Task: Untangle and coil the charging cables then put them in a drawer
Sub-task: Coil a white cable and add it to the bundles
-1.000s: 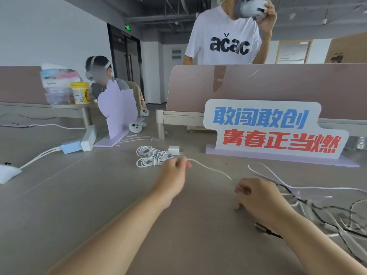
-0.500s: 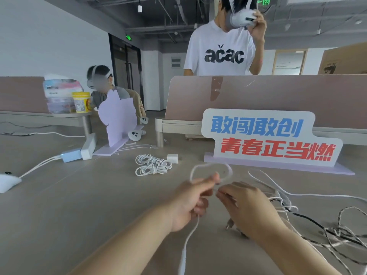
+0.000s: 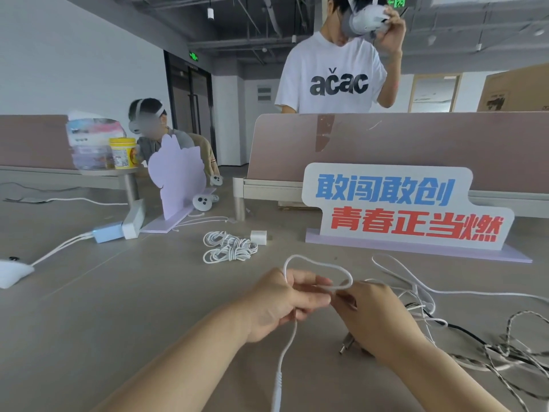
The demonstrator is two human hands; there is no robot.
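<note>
the left hand (image 3: 282,304) pinches the white cable (image 3: 329,265) between its thumb and curled fingers. the right hand (image 3: 377,319) meets it fingertip to fingertip and pinches the same cable where the strand crosses itself. above both hands the cable rises in one flattened loop, its long axis running left to right. from under the left hand the free end hangs toward the camera, and its connector (image 3: 277,388) points down at the bottom edge of the view. a metal plug (image 3: 344,347) shows just under the right hand, tip toward the lower left. whether it rests on the table i cannot tell.

right of that hand the tangle of cables (image 3: 487,349) sprawls over the table (image 3: 118,307) to the right edge, with white strands leading back toward the loop. beyond the hands and well apart from them, the coiled cables (image 3: 227,248) lie just beside a white charger block (image 3: 258,237). the sign (image 3: 401,209) stands at the far right, with a partition (image 3: 416,138) behind it. the widest stretch of table surface runs left of the left forearm, out to the blue adapter (image 3: 107,235).
</note>
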